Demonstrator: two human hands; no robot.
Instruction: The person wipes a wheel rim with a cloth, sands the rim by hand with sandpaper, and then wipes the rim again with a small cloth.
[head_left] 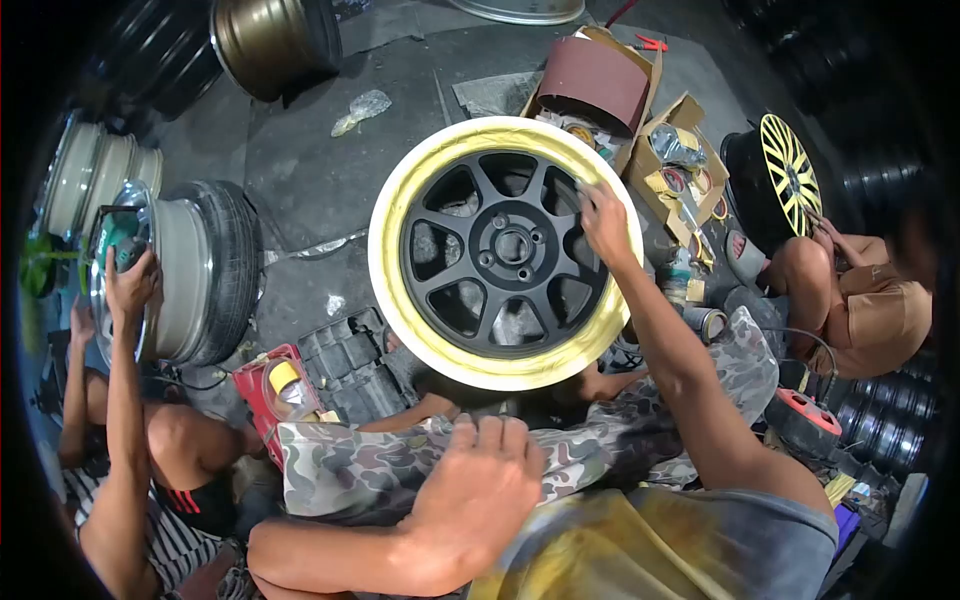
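Observation:
A wheel rim (470, 245) with black spokes and a yellow-coated outer lip lies face up in front of me. At the rim's upper right inner edge is my right hand (606, 225), its fingers pinched together against the border between lip and spokes; what they hold, if anything, is too small to make out. My left hand (475, 490) is curled, knuckles up, in front of my body above the camouflage cloth (350, 468), apart from the rim. Its fingertips are hidden beneath it.
At left a person (125, 400) holds a green tool (128, 254) against a tyred wheel (228, 270). Another person (860, 300) sits at right by a yellow-spoked wheel (790, 178). Cardboard boxes (645, 165), a red case (262, 385) and a black case (350, 362) surround the rim.

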